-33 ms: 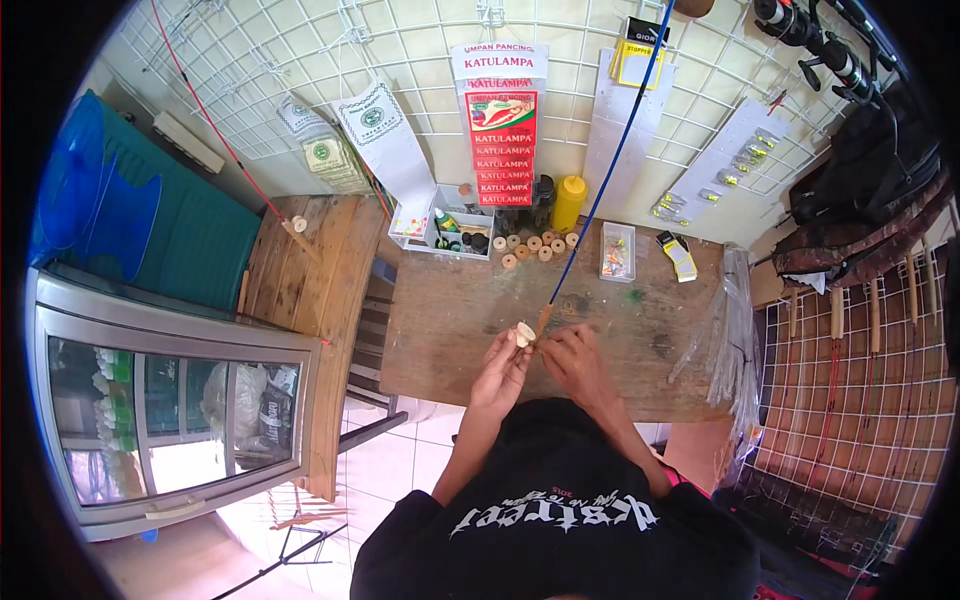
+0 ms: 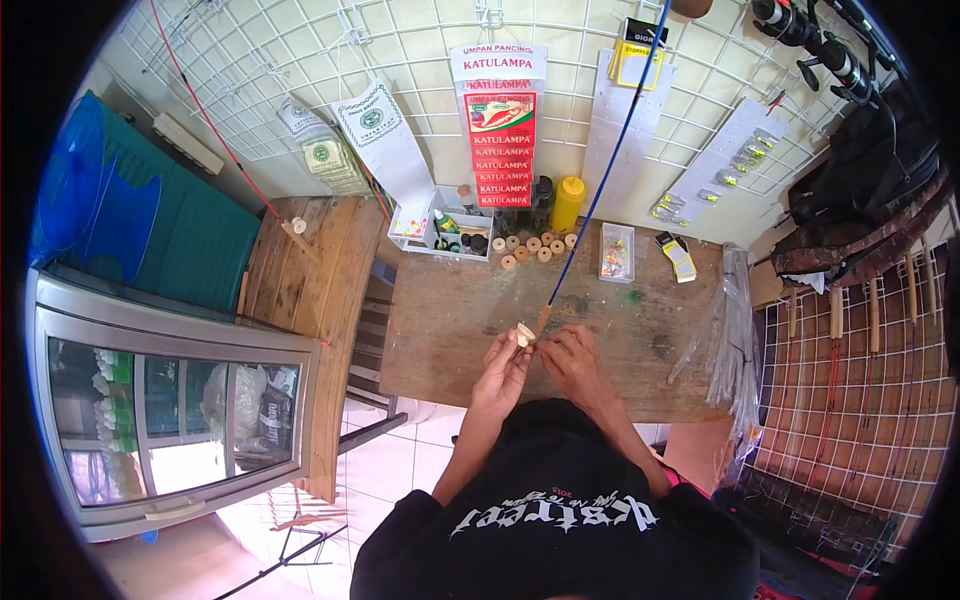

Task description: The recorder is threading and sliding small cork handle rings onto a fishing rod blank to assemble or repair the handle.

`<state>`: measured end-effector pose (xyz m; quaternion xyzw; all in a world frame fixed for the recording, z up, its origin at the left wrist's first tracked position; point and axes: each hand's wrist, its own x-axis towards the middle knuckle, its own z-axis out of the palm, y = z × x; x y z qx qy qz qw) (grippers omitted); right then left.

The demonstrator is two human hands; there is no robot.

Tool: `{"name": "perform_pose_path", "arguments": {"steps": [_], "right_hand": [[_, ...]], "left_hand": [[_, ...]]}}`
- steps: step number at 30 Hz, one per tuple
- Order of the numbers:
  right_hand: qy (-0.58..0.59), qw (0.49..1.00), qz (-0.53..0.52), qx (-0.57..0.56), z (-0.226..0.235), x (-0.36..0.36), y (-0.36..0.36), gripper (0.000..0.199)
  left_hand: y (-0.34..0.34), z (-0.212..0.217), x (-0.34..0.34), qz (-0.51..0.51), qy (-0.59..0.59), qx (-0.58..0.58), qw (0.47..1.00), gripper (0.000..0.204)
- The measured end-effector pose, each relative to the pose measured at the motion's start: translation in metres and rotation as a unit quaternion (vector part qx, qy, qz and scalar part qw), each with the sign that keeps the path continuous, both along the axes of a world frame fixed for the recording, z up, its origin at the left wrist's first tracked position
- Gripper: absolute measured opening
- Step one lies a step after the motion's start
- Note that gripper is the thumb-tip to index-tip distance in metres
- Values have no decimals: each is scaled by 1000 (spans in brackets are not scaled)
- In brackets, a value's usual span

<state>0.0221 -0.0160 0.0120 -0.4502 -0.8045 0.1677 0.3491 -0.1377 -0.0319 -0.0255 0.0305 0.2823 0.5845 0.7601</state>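
Head view, hands: the left hand (image 2: 503, 366) and the right hand (image 2: 572, 362) meet over the near middle of the wooden table (image 2: 660, 340).
Left hand: its fingers are closed on a small pale cork piece (image 2: 524, 333), pinched at the fingertips.
Right hand: its fingers are curled around the lower end of the blue rod (image 2: 600, 195), just beside the cork piece; how tight the grip is cannot be told.
Blue rod: it runs from the hands up and to the right, past the wire grid on the wall, and out of the top of the picture.
Cork piece: it sits at the rod's butt end, between the two hands, above the table.
Table, far edge: a row of cork rings (image 2: 530, 247), a white tray (image 2: 447, 231) of small bottles, a yellow bottle (image 2: 567, 204), and a clear plastic box (image 2: 617, 252).
Left side: a glass-fronted cabinet (image 2: 170, 400) stands well apart from the hands.
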Motion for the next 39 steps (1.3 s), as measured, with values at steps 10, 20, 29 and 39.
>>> {"name": "perform_pose_path", "arguments": {"steps": [10,20,29,39], "right_hand": [[-45,998,43,24,3,2,10,21],[-74,996,0,56,-3,8,18,16],[-10,999,-18,44,-18,12,18,24],[3,1000,16,20,-20,7,25,37]], "left_hand": [[5,-11,10,76,337,71,936,27],[2,-19,-1,-110,315,109,936,37],[2,-13,-9,-131,268,161,941,34],[12,-19,3,-24,-73,-6,997,20]]}}
